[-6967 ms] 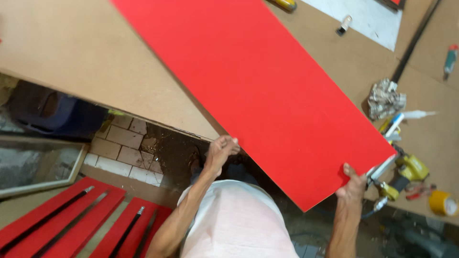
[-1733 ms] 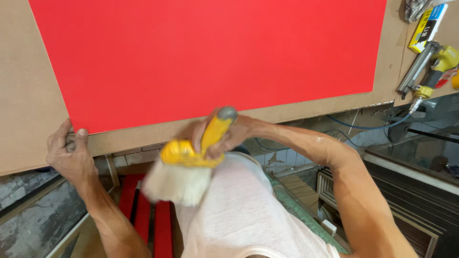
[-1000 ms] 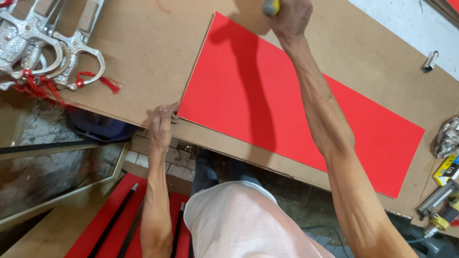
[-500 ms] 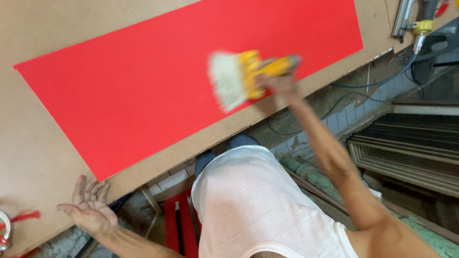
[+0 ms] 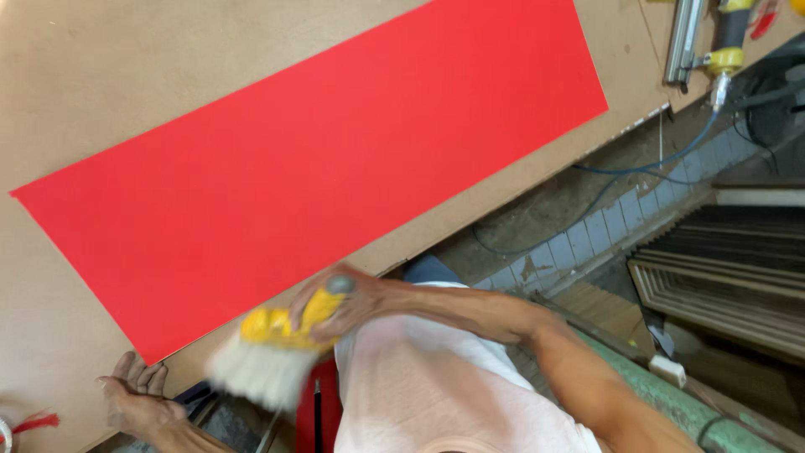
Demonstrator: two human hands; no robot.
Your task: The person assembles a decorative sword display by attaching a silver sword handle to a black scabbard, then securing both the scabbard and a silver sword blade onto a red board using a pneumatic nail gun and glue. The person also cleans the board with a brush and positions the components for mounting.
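A brown workbench (image 5: 151, 75) filled the upper left. At its far right edge lay a metal clamp bar (image 5: 683, 42) beside a yellow-collared tool (image 5: 728, 50). Stacked wooden frames (image 5: 729, 277) sat below, near grey floor tiles (image 5: 579, 243).

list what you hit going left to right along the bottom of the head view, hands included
red tassel → left hand, resting open at the edge of the brown board → pale bristles of the yellow-handled brush → right hand gripping that brush → white shirt → green pipe
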